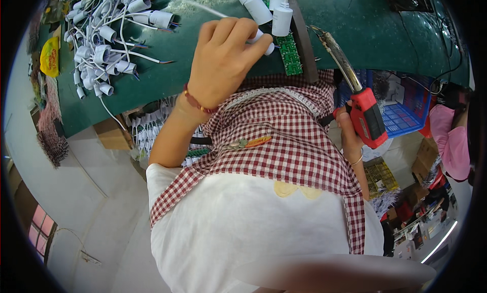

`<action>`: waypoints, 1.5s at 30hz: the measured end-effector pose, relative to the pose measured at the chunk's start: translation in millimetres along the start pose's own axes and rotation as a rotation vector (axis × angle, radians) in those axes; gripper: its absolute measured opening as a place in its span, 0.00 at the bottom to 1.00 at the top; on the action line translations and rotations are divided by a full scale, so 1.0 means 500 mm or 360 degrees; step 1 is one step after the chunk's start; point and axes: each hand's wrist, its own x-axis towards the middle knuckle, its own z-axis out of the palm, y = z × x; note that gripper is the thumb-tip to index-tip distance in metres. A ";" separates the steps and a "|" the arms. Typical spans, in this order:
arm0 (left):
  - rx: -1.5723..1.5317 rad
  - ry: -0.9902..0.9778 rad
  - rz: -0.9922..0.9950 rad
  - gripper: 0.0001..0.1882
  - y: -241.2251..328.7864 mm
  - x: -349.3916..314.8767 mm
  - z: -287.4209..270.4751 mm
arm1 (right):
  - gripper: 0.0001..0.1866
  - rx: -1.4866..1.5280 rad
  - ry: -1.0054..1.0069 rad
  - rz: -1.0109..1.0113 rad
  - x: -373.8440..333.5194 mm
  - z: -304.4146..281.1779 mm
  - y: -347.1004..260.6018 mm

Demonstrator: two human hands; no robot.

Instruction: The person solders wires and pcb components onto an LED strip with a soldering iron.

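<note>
My left hand (225, 46) is closed around a white cylindrical lamp holder (262, 40) above the near part of the green table. A white cable runs out past its far side, and short wire ends show at the right end. Just to the right lies a strip of green circuit boards (290, 58) against a dark bar (307, 49). White lamp holders (282, 20) sit at the strip's far end. My right hand (347, 133) grips a red and black soldering gun (369, 118), its metal tip pointing up over the table, apart from the boards.
Many loose white lamp holders with wires (101, 54) are heaped on the green table (350, 19) at the left. A yellow packet (49, 57) lies beyond them. A blue plastic basket (406, 118) stands below the table's right edge. Dark cables trail at far right.
</note>
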 end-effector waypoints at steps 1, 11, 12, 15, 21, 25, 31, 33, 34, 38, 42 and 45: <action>-0.0194 -0.0038 0.0008 0.17 -0.017 -0.012 0.019 | 0.18 0.0000 -0.0004 0.0002 0.001 0.001 -0.005; 0.0310 -0.0163 -0.0470 0.20 -0.183 -0.088 -0.030 | 0.18 0.0066 0.0061 -0.0014 -0.006 0.006 0.006; 0.0469 -0.0244 -0.0439 0.19 -0.212 -0.104 -0.031 | 0.18 0.0066 0.0089 0.0016 -0.006 0.006 0.003; 0.0506 -0.0296 -0.0304 0.17 -0.235 -0.097 -0.041 | 0.17 0.0042 0.0089 -0.0037 0.000 0.007 0.005; -0.0212 0.0238 -0.0249 0.09 -0.207 -0.059 -0.082 | 0.17 0.0079 0.0070 -0.0134 0.006 0.009 0.005; -0.0917 0.0124 -0.0056 0.08 -0.109 -0.027 -0.083 | 0.17 0.0094 0.0170 -0.0130 -0.002 0.010 0.011; -0.1305 -0.0196 -0.0638 0.12 0.003 -0.051 0.011 | 0.16 0.0058 0.0150 -0.0137 0.002 0.020 -0.010; -0.1174 -0.0372 -0.0546 0.14 0.005 -0.059 0.023 | 0.17 0.0120 0.0112 -0.0124 0.002 0.020 -0.015; -0.1176 -0.0373 -0.0546 0.14 0.010 -0.059 0.020 | 0.17 0.0119 0.0113 -0.0122 0.000 0.018 -0.011; -0.1534 -0.0411 -0.1084 0.12 0.033 -0.053 0.016 | 0.16 0.0023 0.0119 -0.0126 -0.004 0.012 -0.006; -0.1338 -0.0232 -0.1152 0.09 0.058 -0.044 0.030 | 0.10 0.0189 0.0090 0.0057 -0.015 0.003 -0.008; -0.1134 -0.0229 -0.1085 0.10 0.064 -0.043 0.049 | 0.09 0.0060 0.0051 0.0069 -0.028 -0.009 0.002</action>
